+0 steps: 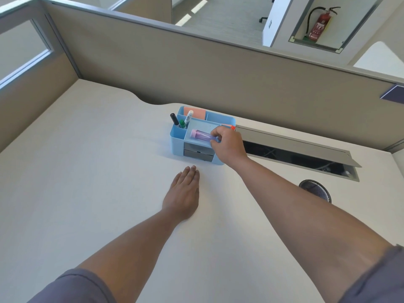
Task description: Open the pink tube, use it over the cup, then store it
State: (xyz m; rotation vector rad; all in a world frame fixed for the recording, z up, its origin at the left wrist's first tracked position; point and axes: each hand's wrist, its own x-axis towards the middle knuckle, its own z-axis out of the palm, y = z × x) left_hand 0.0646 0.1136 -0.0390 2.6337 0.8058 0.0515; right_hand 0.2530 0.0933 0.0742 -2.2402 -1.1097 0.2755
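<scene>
The pink-purple tube [200,134] lies on its side in the front tray of the blue desk organiser [177,136], its wide end pointing left. My right hand [227,144] reaches over the organiser's right side, and its fingertips pinch the tube's right end. My left hand [183,193] rests flat on the white desk, palm down with fingers together, just in front of the organiser and holding nothing. A black mesh cup [316,190] stands on the desk to the right, partly hidden behind my right forearm.
The organiser's back compartments hold markers [188,118] and orange sticky notes [195,112], and it has small grey drawers [197,152] in front. An open cable tray [295,154] runs along the desk's right back edge. Beige partition walls [196,68] enclose the desk.
</scene>
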